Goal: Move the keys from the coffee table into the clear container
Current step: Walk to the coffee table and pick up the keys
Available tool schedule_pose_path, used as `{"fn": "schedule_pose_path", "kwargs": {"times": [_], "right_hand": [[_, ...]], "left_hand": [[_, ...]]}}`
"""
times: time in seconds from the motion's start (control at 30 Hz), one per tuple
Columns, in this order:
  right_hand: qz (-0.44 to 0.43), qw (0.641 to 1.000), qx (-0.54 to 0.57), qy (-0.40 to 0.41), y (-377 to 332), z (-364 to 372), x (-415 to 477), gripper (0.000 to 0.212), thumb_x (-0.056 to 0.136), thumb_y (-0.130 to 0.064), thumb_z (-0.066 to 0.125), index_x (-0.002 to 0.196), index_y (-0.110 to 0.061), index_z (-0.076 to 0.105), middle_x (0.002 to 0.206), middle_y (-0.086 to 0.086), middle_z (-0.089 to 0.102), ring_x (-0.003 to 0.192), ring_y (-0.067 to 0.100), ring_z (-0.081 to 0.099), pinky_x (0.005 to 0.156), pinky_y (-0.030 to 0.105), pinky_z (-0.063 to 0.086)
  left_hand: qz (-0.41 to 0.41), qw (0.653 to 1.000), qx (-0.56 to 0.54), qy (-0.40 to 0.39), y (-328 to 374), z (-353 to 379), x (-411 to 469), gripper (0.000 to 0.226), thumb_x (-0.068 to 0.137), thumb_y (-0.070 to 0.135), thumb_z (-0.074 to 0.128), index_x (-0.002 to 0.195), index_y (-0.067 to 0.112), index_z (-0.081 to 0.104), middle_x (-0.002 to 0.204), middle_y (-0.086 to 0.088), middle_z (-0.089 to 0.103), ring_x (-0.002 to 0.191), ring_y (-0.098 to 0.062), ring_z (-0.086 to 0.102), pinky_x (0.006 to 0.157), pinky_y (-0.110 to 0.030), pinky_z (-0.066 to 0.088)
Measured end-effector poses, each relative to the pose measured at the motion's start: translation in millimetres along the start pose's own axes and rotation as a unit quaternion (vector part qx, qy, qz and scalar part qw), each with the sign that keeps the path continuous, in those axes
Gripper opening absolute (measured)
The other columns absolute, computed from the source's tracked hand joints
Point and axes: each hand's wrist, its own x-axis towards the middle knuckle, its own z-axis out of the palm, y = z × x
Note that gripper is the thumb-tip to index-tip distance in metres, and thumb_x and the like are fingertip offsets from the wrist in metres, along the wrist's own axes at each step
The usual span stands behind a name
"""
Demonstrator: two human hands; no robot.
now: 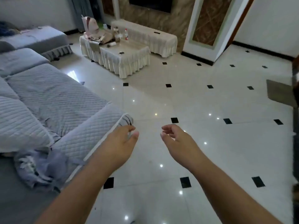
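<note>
1. We hold our bare left hand [120, 141] and bare right hand [175, 138] out over the glossy white floor tiles with small black inlays [202, 143]; both sets of fingers are loosely curled, apart and gripping nothing.
2. The low coffee table draped in a cream pleated cloth [129, 62] stands well apart from us, at about eleven o'clock from our hands.
3. A small dark object [121, 53] lies near the table's front edge; we judge it may be the keys, but it is too small to be sure.
4. Clutter crowds the table's far end at twelve o'clock: a clear plastic jar-like container [116, 35] beside a red-capped bottle [126, 34].
5. The grey quilted sofa [56, 97] lies at nine o'clock.
6. Risks, as we judge them: the polished tiles could cause a slip as we walk over; mistaking the dark object would waste the reach; a careless drop near the jar could topple the bottle beside it.
</note>
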Motion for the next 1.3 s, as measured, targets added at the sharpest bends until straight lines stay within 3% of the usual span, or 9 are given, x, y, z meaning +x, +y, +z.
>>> {"fn": "schedule_pose_path", "kwargs": {"times": [0.13, 0.33, 0.47, 0.67, 0.83, 1.03, 1.13, 1.17, 1.3], "right_hand": [[0.038, 0.999, 0.008, 0.001, 4.6, 10.6, 9.8, 0.033, 0.095, -0.046, 0.048, 0.125, -0.036, 0.053, 0.119, -0.024, 0.056, 0.108, -0.007, 0.051, 0.077, 0.016, 0.04], [0.048, 0.998, 0.036, 0.028, -7.7, 20.2, 37.0, 0.029, 0.095, -0.042, 0.05, 0.123, -0.037, 0.054, 0.117, -0.024, 0.057, 0.106, -0.008, 0.051, 0.079, 0.019, 0.041], [0.039, 0.998, 0.043, 0.031, -16.5, 17.0, 54.8, 0.028, 0.095, -0.043, 0.051, 0.122, -0.038, 0.055, 0.116, -0.025, 0.057, 0.107, -0.008, 0.05, 0.08, 0.018, 0.04], [0.018, 0.998, 0.051, 0.04, -20.3, 4.6, 93.5, 0.029, 0.095, -0.042, 0.051, 0.124, -0.036, 0.054, 0.118, -0.024, 0.056, 0.109, -0.006, 0.051, 0.085, 0.023, 0.043], [0.004, 0.998, 0.051, 0.03, -11.8, -11.2, 143.8, 0.032, 0.096, -0.041, 0.05, 0.128, -0.034, 0.051, 0.122, -0.02, 0.054, 0.113, 0.001, 0.051, 0.09, 0.027, 0.043], [-0.005, 0.999, 0.037, 0.004, 7.3, -47.4, 223.7, 0.021, 0.095, -0.044, 0.049, 0.114, -0.04, 0.057, 0.117, -0.023, 0.057, 0.112, -0.004, 0.051, 0.078, 0.016, 0.039], [-0.01, 0.999, 0.03, -0.009, 17.3, -68.6, 261.6, 0.025, 0.095, -0.046, 0.048, 0.118, -0.04, 0.056, 0.117, -0.025, 0.057, 0.11, -0.006, 0.051, 0.08, 0.017, 0.04], [-0.011, 0.999, 0.031, -0.013, 20.2, -75.9, 273.5, 0.027, 0.095, -0.046, 0.048, 0.12, -0.04, 0.054, 0.118, -0.025, 0.056, 0.109, -0.007, 0.052, 0.079, 0.017, 0.04], [-0.022, 0.999, 0.028, -0.023, 24.1, -102.6, 319.1, 0.031, 0.094, -0.048, 0.049, 0.124, -0.042, 0.051, 0.12, -0.026, 0.055, 0.106, -0.008, 0.053, 0.08, 0.02, 0.043]], "left_hand": [[0.0, 0.999, -0.004, -0.032, -16.6, -2.0, 20.6, 0.045, 0.094, 0.057, 0.04, 0.128, 0.031, 0.055, 0.127, 0.009, 0.057, 0.117, -0.008, 0.051, 0.102, -0.037, 0.04], [0.013, 1.0, -0.025, -0.012, -16.0, -15.1, 53.8, 0.042, 0.093, 0.054, 0.044, 0.127, 0.032, 0.055, 0.114, 0.02, 0.052, 0.111, -0.004, 0.051, 0.095, -0.029, 0.042], [0.014, 0.999, -0.038, -0.016, -14.3, -19.0, 64.7, 0.044, 0.091, 0.057, 0.043, 0.127, 0.034, 0.054, 0.108, 0.023, 0.05, 0.105, -0.002, 0.051, 0.09, -0.035, 0.049], [0.006, 1.0, -0.029, -0.008, -16.0, -16.2, 98.0, 0.041, 0.093, 0.052, 0.044, 0.127, 0.032, 0.054, 0.119, 0.016, 0.051, 0.111, -0.002, 0.048, 0.093, -0.023, 0.034], [-0.031, 0.999, -0.01, -0.001, -10.2, -8.8, 145.8, 0.029, 0.093, 0.055, 0.042, 0.114, 0.038, 0.052, 0.118, 0.013, 0.054, 0.099, -0.003, 0.053, 0.09, -0.026, 0.039], [-0.043, 0.999, -0.012, -0.008, 17.0, 6.5, 214.0, 0.034, 0.093, 0.056, 0.041, 0.122, 0.041, 0.048, 0.129, 0.008, 0.054, 0.095, 0.003, 0.055, 0.094, -0.033, 0.047], [-0.058, 0.998, -0.003, 0.002, 30.9, 13.9, 248.3, 0.034, 0.094, 0.055, 0.04, 0.125, 0.043, 0.048, 0.131, 0.011, 0.051, 0.088, 0.011, 0.055, 0.081, -0.016, 0.044], [-0.064, 0.998, -0.002, 0.006, 34.7, 16.2, 259.1, 0.037, 0.094, 0.055, 0.04, 0.128, 0.042, 0.048, 0.132, 0.013, 0.05, 0.093, 0.011, 0.054, 0.079, -0.013, 0.04], [-0.084, 0.996, 0.013, 0.035, 51.3, 22.1, 295.5, 0.041, 0.095, 0.051, 0.043, 0.134, 0.041, 0.047, 0.134, 0.012, 0.048, 0.112, 0.0, 0.043, 0.091, -0.023, 0.031]]}}
